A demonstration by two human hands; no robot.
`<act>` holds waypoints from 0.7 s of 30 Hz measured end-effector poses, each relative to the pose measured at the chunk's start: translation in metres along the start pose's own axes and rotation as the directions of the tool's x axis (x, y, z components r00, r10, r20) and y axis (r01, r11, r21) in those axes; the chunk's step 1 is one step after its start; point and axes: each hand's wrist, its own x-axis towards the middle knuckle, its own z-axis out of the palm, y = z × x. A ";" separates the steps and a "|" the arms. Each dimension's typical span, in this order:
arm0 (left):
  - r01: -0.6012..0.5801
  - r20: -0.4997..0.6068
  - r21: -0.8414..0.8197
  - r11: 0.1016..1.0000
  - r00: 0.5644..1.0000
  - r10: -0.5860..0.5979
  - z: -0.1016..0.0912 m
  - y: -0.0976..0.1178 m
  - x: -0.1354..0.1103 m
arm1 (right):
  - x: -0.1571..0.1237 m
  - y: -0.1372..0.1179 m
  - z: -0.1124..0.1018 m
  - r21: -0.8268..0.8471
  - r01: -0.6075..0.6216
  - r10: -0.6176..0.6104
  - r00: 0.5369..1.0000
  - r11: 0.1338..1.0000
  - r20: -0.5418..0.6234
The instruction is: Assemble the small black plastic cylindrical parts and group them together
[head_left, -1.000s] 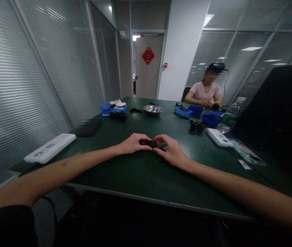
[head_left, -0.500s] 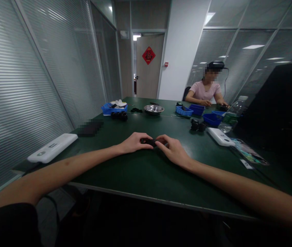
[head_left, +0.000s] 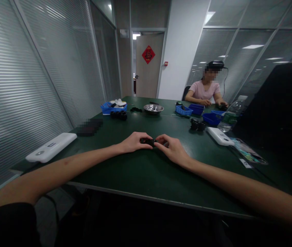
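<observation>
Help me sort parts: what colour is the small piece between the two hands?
The small piece is black, clearest in the head view.

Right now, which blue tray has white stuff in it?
The far-left blue tray, standing alone; the other blue trays sit near the seated person.

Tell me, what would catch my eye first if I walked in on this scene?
First, two bare arms meeting mid-table: the left hand and right hand pinch a small black part between them, low over the dark green table. Next, a red diamond decoration stands out on the door at the back. A second person sits at the far right end behind blue bins.
</observation>
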 end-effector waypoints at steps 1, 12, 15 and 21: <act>-0.003 0.006 0.002 1.000 1.000 0.003 0.000 0.000 0.000 | 0.000 0.000 0.000 0.003 0.010 -0.010 1.000 1.000 0.010; 0.009 -0.010 0.008 1.000 1.000 -0.009 0.002 -0.001 0.000 | 0.000 -0.001 0.001 -0.008 0.003 -0.003 1.000 1.000 -0.019; 0.001 0.008 0.002 1.000 1.000 -0.001 0.001 -0.002 0.000 | 0.001 0.001 0.000 0.010 0.020 -0.020 0.999 1.000 0.034; 0.002 0.012 -0.002 1.000 1.000 -0.002 0.001 -0.003 0.000 | 0.000 -0.001 0.000 0.011 0.059 -0.059 0.998 0.998 -0.001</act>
